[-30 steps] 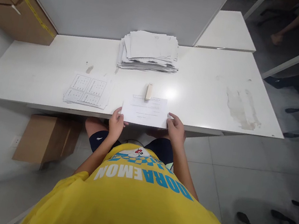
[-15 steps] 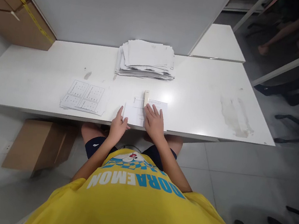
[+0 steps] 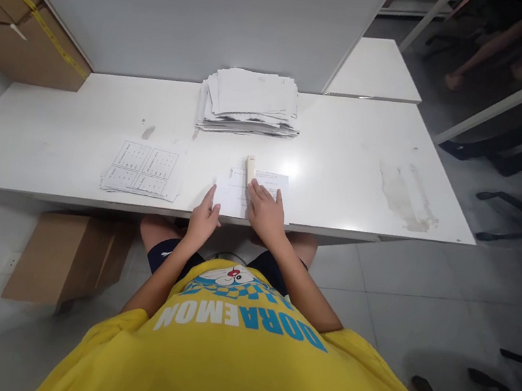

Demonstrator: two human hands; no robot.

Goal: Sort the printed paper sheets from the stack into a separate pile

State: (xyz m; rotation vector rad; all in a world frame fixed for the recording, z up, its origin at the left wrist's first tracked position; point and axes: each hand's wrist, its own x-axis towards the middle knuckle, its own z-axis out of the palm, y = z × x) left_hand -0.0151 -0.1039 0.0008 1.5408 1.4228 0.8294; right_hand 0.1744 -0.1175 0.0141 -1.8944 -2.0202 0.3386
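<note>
A white printed sheet [image 3: 236, 195] lies at the front edge of the table, partly covered by my hands. On its upper part rests a narrow cream-coloured object [image 3: 250, 167], long and rounded like a stapler; its near end is hidden by fingers. My right hand [image 3: 265, 213] lies flat on the paper with fingers stretched out, the fingertips touching that near end. Beside the sheet's left edge is my left hand [image 3: 204, 221], with index finger and thumb apart and the other fingers curled. A stack of printed sheets with boxed tables [image 3: 143, 169] lies further left.
A thick pile of paper [image 3: 254, 98] stands at the back of the white table [image 3: 340, 162], against a grey panel [image 3: 211, 9]. Cardboard boxes sit at the back left [image 3: 51, 47] and under the table [image 3: 51, 255]. Another person's leg [image 3: 492, 50] shows at top right.
The whole view has shifted slightly. My hands, the sheet and the cream object keep nearly the same places relative to one another.
</note>
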